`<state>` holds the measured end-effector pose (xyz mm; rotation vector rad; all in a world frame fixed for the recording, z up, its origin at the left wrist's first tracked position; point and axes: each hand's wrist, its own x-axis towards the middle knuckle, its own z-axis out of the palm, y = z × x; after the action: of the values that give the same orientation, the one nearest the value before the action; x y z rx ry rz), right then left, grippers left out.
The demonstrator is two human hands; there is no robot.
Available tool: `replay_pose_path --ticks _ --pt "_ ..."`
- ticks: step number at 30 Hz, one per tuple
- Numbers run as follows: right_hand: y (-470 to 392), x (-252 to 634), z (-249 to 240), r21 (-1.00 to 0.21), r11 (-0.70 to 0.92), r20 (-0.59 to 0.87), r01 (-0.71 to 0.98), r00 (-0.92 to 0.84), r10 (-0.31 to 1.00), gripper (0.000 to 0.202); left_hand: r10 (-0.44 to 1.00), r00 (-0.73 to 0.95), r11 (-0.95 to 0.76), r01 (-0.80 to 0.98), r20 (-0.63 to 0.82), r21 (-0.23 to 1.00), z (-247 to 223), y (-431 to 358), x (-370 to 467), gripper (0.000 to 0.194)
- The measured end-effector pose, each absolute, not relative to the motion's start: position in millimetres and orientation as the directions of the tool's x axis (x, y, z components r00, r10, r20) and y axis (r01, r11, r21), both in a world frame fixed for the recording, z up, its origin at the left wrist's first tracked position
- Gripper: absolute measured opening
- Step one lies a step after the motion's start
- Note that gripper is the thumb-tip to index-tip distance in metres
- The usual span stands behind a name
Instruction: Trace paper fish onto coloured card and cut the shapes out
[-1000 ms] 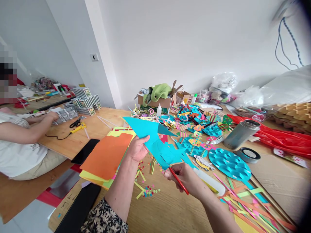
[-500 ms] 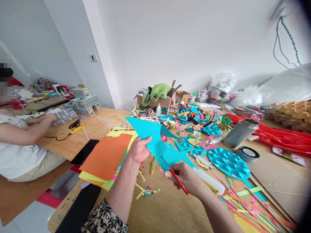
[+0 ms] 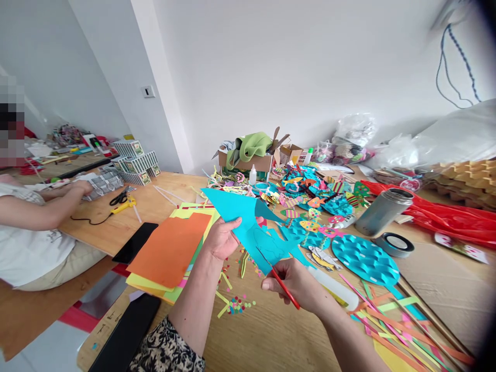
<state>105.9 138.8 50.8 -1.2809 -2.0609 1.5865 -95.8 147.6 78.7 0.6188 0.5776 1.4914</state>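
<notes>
A sheet of turquoise paper (image 3: 232,206) with a drawn outline hangs over the table, pinched along its near edge by my left hand (image 3: 222,240), thumb on top. My right hand (image 3: 290,281) grips a pair of red-handled scissors (image 3: 284,289). Their blades lie at the sheet's lower part, beside the outline, where the paper is partly cut. Below the sheet, small round paper dots (image 3: 238,305) and thin yellow strips are scattered. To the left of my left forearm lies a stack topped by orange paper (image 3: 170,248).
Finished paper fish (image 3: 310,226) and turquoise discs (image 3: 364,260) crowd the right side. A metal flask (image 3: 383,212), a glue bottle (image 3: 335,289) and paper strips (image 3: 406,330) lie nearby. At left, a person (image 3: 42,222) works near a yellow glue gun (image 3: 123,205).
The sheet's right part has shifted slightly around the scissors, and the blades' position has barely altered. Both hands stay almost where they were.
</notes>
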Motion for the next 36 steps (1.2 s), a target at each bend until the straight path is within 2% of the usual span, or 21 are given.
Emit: replay_pose_path --ticks 8,18,31,36 --pt "143.1 110.5 47.3 -0.867 0.13 -0.256 0.48 -0.654 0.712 0.051 1.0 0.017 -0.004 -0.718 0.023 0.696 81.2 147.6 -91.9 0.047" --pt "144.2 113.7 42.7 -0.881 0.17 -0.215 0.441 -0.694 0.687 0.05 0.999 0.036 0.014 -0.72 0.017 0.694 87.1 144.7 -85.9 0.048" --pt "144.1 106.8 43.7 -0.903 -0.045 -0.325 0.428 -0.609 0.723 0.051 0.999 0.041 0.024 -0.73 0.009 0.683 86.6 145.4 -86.8 0.049" --pt "143.8 107.8 46.7 -0.89 -0.043 -0.344 0.455 -0.604 0.719 0.049 0.999 0.053 0.037 -0.731 0.002 0.682 86.9 145.1 -86.3 0.05"
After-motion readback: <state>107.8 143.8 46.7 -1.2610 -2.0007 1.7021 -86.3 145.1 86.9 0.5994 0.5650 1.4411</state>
